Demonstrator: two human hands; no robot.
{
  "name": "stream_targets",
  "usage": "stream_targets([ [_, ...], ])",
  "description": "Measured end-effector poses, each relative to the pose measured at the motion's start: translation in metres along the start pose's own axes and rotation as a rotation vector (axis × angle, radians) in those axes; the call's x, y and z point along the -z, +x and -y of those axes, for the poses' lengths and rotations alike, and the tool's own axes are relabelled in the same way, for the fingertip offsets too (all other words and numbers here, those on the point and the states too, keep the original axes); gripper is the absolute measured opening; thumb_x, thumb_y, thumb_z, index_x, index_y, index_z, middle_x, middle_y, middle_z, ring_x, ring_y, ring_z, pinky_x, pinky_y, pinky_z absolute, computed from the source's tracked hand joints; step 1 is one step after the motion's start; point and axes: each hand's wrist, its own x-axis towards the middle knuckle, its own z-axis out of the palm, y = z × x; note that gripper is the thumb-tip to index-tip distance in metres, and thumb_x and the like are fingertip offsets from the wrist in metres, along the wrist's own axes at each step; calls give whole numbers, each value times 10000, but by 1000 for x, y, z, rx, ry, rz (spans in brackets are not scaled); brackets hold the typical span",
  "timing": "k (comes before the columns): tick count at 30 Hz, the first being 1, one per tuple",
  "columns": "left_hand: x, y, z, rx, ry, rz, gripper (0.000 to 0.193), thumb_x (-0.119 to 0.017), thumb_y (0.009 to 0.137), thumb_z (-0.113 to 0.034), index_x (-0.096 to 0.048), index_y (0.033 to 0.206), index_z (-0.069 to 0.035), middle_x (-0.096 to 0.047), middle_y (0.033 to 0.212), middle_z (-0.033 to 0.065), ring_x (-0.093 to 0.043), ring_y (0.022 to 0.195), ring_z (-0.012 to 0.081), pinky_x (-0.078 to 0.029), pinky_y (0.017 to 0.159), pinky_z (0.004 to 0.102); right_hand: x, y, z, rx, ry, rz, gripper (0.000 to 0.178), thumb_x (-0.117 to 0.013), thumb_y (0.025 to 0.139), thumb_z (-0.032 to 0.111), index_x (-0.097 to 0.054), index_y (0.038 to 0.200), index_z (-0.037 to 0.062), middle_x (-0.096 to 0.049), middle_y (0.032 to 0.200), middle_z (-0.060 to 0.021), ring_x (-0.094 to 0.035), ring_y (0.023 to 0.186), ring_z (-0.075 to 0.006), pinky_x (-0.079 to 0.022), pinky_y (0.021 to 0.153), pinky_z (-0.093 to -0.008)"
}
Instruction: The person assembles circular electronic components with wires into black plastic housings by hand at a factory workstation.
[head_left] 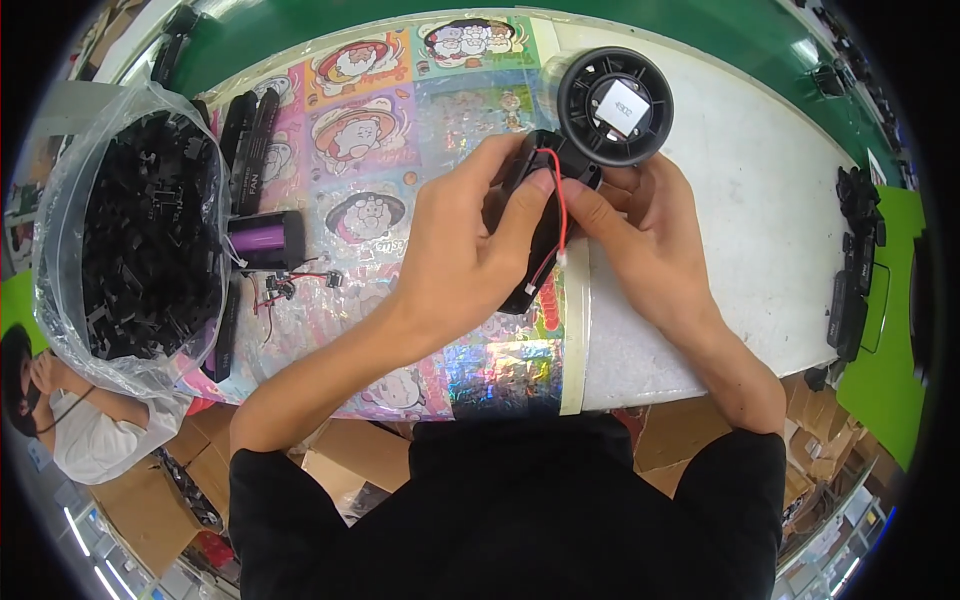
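My left hand (460,235) is closed around a black handle housing (545,235), its thumb pressing on the top. From the other side my right hand (650,220) grips near the housing's upper end, thumb tip close to the left thumb. A round black fan head (575,85) with radial ribs and a white square label (621,107) adjoins that end, just above my right hand. Over the housing runs a red wire (562,205), and a small white connector (561,258) hangs beside it. My fingers hide part of the joint between head and handle.
At left, a clear plastic bag (210,180) holds many small black parts. Beside it lie black housings (255,150), a purple battery cell (258,238) in a black case and a wired small board (283,288). More black parts (850,270) line the right edge. Someone (95,430) sits at far left.
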Motion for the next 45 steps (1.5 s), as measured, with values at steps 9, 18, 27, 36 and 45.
stream_targets([
  [9, 2, 8, -6, -160, 24, 76, 395, -512, 913, -113, -434, 1252, 74, -630, 835, 169, -612, 625, 191, -470, 576, 283, 12, 18, 17, -66, 59, -21, 393, -632, 834, 25, -475, 1185, -62, -618, 1027, -118, -597, 873, -145, -498, 708, -263],
  [18, 8, 16, 4, -114, -12, 184, 263, -421, 953, -119, -522, 1158, 10, -550, 1121, 98, -606, 948, 161, -538, 633, 247, 142, 174, 38, -174, -271, -182, 348, -607, 875, 146, -544, 1177, -17, -591, 1083, -60, -562, 899, -121, -481, 785, -261],
  [27, 6, 20, 6, -185, 93, 201, 123, -552, 860, -4, -596, 974, 1, -603, 879, 99, -602, 748, 147, -492, 557, 241, 194, 241, 41, -326, -646, -287, 476, -690, 817, 280, -565, 1262, 168, -571, 1147, 27, -542, 851, -121, -500, 751, -241],
  [36, 3, 28, -7, -161, 181, 246, 104, -537, 834, 41, -620, 890, 14, -621, 813, 82, -613, 665, 110, -457, 519, 214, 386, 243, 48, -17, -1448, -766, 706, -705, 706, 543, -573, 1211, 67, -594, 1187, -163, -538, 1127, -303, -433, 907, -453],
  [45, 9, 23, -3, -199, 165, 251, 89, -551, 821, 34, -620, 873, 12, -628, 810, 80, -604, 646, 113, -453, 510, 218, 378, 166, 28, 201, -1291, -842, 704, -810, 642, 365, -523, 1187, 24, -617, 1102, -196, -612, 1005, -295, -468, 878, -361],
])
